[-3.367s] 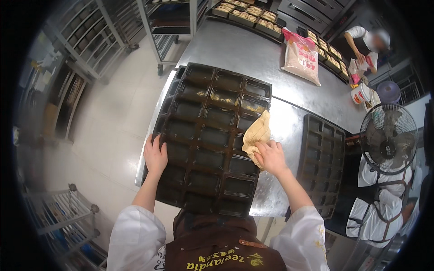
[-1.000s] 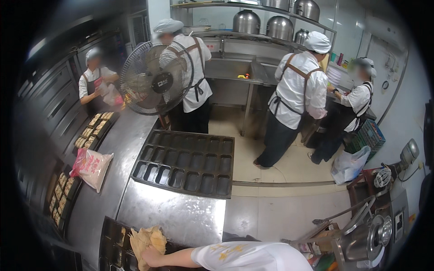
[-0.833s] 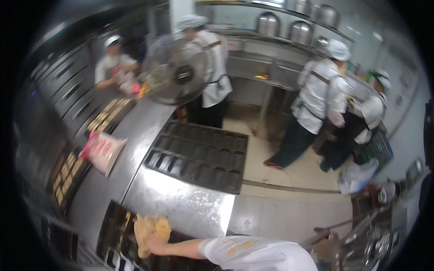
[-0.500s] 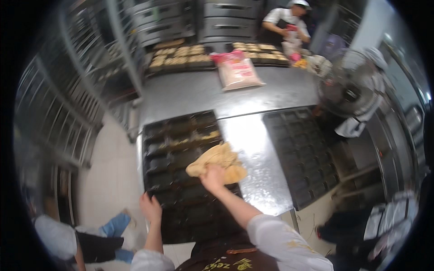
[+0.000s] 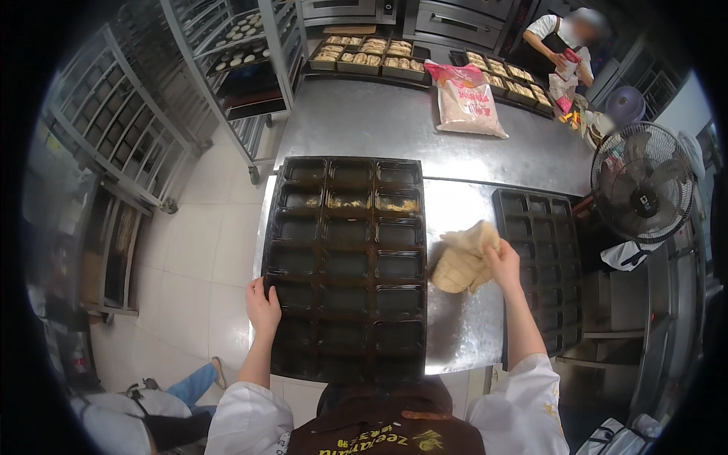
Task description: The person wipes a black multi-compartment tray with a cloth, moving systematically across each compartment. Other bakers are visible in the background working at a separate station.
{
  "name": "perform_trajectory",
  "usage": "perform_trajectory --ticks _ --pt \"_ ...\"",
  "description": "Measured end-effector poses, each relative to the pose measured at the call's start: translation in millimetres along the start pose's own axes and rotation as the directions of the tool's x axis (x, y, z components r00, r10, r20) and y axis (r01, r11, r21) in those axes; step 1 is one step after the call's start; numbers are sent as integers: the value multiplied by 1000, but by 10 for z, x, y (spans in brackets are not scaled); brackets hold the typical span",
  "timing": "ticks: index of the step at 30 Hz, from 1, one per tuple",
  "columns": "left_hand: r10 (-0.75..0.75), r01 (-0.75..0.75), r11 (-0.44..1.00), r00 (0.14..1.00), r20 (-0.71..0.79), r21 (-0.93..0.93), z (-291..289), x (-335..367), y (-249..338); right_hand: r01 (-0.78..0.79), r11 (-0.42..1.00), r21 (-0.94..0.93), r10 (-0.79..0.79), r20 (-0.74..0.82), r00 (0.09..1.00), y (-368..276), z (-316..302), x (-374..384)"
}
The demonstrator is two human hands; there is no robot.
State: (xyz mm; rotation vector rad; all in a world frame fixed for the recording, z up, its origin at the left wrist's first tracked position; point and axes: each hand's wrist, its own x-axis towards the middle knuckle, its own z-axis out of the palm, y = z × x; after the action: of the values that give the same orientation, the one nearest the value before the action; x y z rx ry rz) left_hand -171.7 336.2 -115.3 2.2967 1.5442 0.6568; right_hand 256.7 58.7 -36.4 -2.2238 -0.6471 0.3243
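A dark multi-cavity baking pan (image 5: 350, 263) lies on the steel table in front of me. Yellowish crumbs sit in the cavities of its second row from the far end. My left hand (image 5: 264, 305) is at the pan's left rim, fingers curled against the edge. To the right of the pan, my right hand (image 5: 503, 265) grips a crumpled tan cloth (image 5: 459, 262) by its right side. The cloth hangs over the bare steel strip, off the pan; whether it touches the steel I cannot tell.
Another dark baking pan (image 5: 531, 227) lies on the right, near a fan (image 5: 643, 178). A pink-and-white bag (image 5: 468, 106) and filled dough tins (image 5: 369, 64) stand at the back. A co-worker (image 5: 557, 49) is far right; racks (image 5: 235, 61) line the left.
My right hand has carried the cloth rightward, from over the pan to beside it. My left hand has moved up along the pan's left edge. The view has also shifted.
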Motion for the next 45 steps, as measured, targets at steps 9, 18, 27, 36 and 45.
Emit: perform_trajectory --ticks 9,18,27,36,45 --pt "-10 10 1000 1000 -4 4 26 -64 -104 -226 891 394 190 130 973 -596 888 -382" --pt "-5 5 1000 1000 4 3 33 -105 43 194 980 42 -187 -131 974 -815 2127 -713" --pt "-3 3 1000 1000 -13 -21 83 -88 49 290 935 206 -351 403 845 -510 1666 -300" --pt "-84 85 996 996 14 -21 31 -141 72 70 687 723 61 -153 986 -570 297 28" --pt "-15 15 999 1000 -11 -39 79 -142 -21 394 918 -48 -397 -85 914 -637 1956 -620"
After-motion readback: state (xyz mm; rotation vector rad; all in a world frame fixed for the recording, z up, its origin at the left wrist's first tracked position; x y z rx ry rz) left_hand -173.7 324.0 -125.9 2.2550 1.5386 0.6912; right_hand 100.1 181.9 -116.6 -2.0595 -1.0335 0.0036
